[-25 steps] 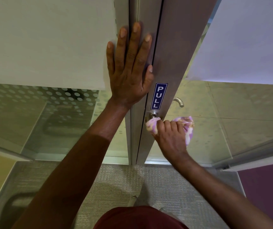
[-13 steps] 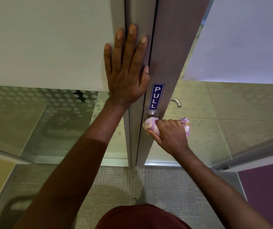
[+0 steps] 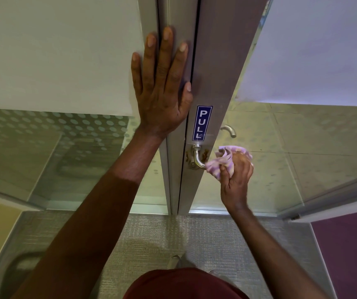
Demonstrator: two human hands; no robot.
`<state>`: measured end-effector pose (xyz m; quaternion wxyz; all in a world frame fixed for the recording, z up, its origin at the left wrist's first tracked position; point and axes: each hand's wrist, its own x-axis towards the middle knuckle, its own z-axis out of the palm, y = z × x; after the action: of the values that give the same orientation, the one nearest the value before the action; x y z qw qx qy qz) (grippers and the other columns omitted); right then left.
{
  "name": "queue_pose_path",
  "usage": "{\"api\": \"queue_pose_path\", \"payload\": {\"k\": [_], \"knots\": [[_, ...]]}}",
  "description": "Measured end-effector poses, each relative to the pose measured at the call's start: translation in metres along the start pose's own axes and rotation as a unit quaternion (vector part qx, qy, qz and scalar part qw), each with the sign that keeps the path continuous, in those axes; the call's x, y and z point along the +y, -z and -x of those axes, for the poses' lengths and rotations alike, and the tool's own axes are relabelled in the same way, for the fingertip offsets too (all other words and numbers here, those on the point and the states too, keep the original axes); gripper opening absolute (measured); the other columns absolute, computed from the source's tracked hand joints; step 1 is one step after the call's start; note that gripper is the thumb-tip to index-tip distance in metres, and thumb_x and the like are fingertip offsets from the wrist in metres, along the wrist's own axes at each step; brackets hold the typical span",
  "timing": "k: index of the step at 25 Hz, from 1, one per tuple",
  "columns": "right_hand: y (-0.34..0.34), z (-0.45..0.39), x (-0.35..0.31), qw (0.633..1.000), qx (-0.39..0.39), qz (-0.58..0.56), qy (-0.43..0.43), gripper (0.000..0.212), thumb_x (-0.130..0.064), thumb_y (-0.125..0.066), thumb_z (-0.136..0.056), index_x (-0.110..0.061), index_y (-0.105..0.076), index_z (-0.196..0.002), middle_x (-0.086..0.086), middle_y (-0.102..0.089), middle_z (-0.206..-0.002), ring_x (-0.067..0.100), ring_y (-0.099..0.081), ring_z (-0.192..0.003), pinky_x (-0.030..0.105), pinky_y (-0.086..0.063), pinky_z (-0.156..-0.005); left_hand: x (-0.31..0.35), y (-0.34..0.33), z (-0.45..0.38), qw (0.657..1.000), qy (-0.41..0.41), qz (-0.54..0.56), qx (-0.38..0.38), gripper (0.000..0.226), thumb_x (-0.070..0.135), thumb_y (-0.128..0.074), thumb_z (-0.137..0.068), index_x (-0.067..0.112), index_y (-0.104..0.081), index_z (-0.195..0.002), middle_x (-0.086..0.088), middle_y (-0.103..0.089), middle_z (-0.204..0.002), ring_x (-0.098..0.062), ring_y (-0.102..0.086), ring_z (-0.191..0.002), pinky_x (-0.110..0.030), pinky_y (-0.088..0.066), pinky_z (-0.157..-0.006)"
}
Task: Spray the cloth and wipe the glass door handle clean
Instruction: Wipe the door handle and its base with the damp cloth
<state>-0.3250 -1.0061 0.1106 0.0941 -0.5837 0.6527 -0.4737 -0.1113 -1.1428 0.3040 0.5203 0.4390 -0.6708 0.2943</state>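
Note:
A silver lever door handle [image 3: 197, 156] sticks out of the metal door frame [image 3: 218, 67], just under a blue PULL sticker [image 3: 202, 123]. Brownish smudges show on the frame around the handle's base. My right hand [image 3: 235, 175] grips a bunched pink and white cloth [image 3: 221, 162] wrapped over the outer end of the lever, hiding that end. My left hand [image 3: 162, 85] presses flat with straight fingers on the frame's edge above the handle. No spray bottle is in view.
The glass door [image 3: 291, 147] stands to the right, with a second silver handle [image 3: 229, 130] seen through it. A frosted dotted glass panel [image 3: 54, 130] is on the left. Grey carpet [image 3: 173, 238] lies below, a purple panel [image 3: 350, 255] at lower right.
My right hand has slid the cloth rightward along the lever, away from the frame, uncovering the handle's base and bend. My left hand stays pressed on the frame.

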Motion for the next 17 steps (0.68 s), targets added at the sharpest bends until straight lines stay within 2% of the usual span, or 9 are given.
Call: {"api": "queue_pose_path", "payload": {"k": [2, 3, 4, 6, 9, 12, 14, 16, 17], "knots": [[-0.008, 0.0, -0.023, 0.981, 0.078, -0.11, -0.141, 0.048, -0.034, -0.05, -0.108, -0.004, -0.047, -0.145, 0.014, -0.048, -0.143, 0.0, -0.042, -0.132, 0.0, -0.026, -0.108, 0.0, 0.0, -0.001, 1.0, -0.003, -0.003, -0.002, 0.058, 0.033, -0.051, -0.104, 0.015, -0.034, -0.157, 0.007, 0.009, -0.176, -0.011, 0.016, -0.163, -0.045, 0.002, -0.134], [-0.011, -0.005, -0.034, 0.953, 0.112, -0.175, -0.222, 0.044, -0.034, -0.05, -0.109, -0.007, -0.046, -0.144, 0.01, -0.049, -0.139, -0.002, -0.05, -0.125, -0.005, -0.032, -0.096, 0.0, 0.001, -0.001, 1.0, -0.004, -0.003, -0.003, 0.058, 0.034, -0.05, -0.105, 0.016, -0.033, -0.157, 0.011, 0.018, -0.175, -0.011, 0.016, -0.163, -0.045, 0.002, -0.134], [-0.012, -0.009, -0.044, 0.912, 0.138, -0.239, -0.304, 0.04, -0.038, -0.048, -0.111, -0.012, -0.045, -0.141, 0.006, -0.053, -0.134, 0.002, -0.058, -0.118, -0.006, -0.039, -0.084, 0.001, 0.001, -0.001, 1.0, -0.006, -0.003, -0.003, 0.059, 0.034, -0.05, -0.105, 0.016, -0.032, -0.158, 0.014, 0.022, -0.174, -0.011, 0.017, -0.163, -0.045, 0.002, -0.134], [-0.014, -0.011, -0.054, 0.838, 0.153, -0.325, -0.411, 0.034, -0.047, -0.044, -0.111, -0.02, -0.049, -0.13, 0.002, -0.066, -0.12, 0.011, -0.07, -0.102, 0.005, -0.052, -0.066, 0.001, 0.001, -0.001, 1.0, -0.009, -0.002, -0.001, 0.063, 0.035, -0.05, -0.105, 0.017, -0.028, -0.162, 0.015, 0.023, -0.174, -0.011, 0.016, -0.163, -0.046, 0.001, -0.134], [-0.007, -0.022, -0.051, 0.742, 0.078, -0.479, -0.462, 0.04, -0.057, -0.05, -0.104, -0.02, -0.063, -0.097, 0.003, -0.068, -0.088, 0.022, -0.071, -0.069, 0.028, -0.054, -0.056, 0.001, 0.0, -0.001, 1.0, -0.006, 0.003, -0.003, 0.062, 0.035, -0.049, -0.105, 0.019, -0.028, -0.161, 0.009, 0.013, -0.179, -0.012, 0.015, -0.164, -0.046, 0.001, -0.134], [-0.001, -0.033, -0.047, 0.621, -0.032, -0.627, -0.47, 0.046, -0.066, -0.066, -0.087, -0.027, -0.046, -0.071, -0.008, -0.043, -0.067, 0.019, -0.043, -0.056, 0.03, -0.038, -0.063, 0.001, 0.0, -0.001, 1.0, -0.002, 0.003, -0.004, 0.059, 0.035, -0.049, -0.105, 0.018, -0.031, -0.158, 0.012, 0.017, -0.177, -0.012, 0.014, -0.164, -0.046, 0.001, -0.134], [0.002, -0.033, -0.045, 0.605, -0.088, -0.644, -0.46, 0.056, -0.071, -0.067, -0.085, -0.027, -0.035, -0.07, -0.01, -0.031, -0.063, 0.018, -0.031, -0.051, 0.026, -0.035, -0.058, 0.001, 0.0, -0.002, 1.0, -0.002, 0.006, -0.002, 0.058, 0.034, -0.05, -0.104, 0.017, -0.033, -0.157, 0.014, 0.021, -0.175, -0.012, 0.014, -0.163, -0.046, 0.001, -0.134], [0.007, -0.03, -0.047, 0.632, -0.131, -0.617, -0.45, 0.063, -0.077, -0.063, -0.086, -0.025, -0.03, -0.071, -0.004, -0.024, -0.063, 0.018, -0.027, -0.049, 0.03, -0.035, -0.055, 0.001, -0.001, -0.002, 1.0, 0.004, 0.009, -0.002, 0.059, 0.034, -0.051, -0.104, 0.016, -0.034, -0.157, 0.015, 0.022, -0.174, -0.012, 0.015, -0.163, -0.046, 0.001, -0.134], [0.01, -0.027, -0.045, 0.65, -0.123, -0.594, -0.459, 0.061, -0.078, -0.063, -0.086, -0.025, -0.037, -0.071, -0.002, -0.03, -0.064, 0.02, -0.033, -0.05, 0.033, -0.037, -0.057, 0.001, -0.001, -0.002, 1.0, 0.006, 0.009, -0.002, 0.06, 0.034, -0.051, -0.104, 0.016, -0.033, -0.158, 0.015, 0.022, -0.174, -0.012, 0.015, -0.163, -0.046, 0.001, -0.134]]}}
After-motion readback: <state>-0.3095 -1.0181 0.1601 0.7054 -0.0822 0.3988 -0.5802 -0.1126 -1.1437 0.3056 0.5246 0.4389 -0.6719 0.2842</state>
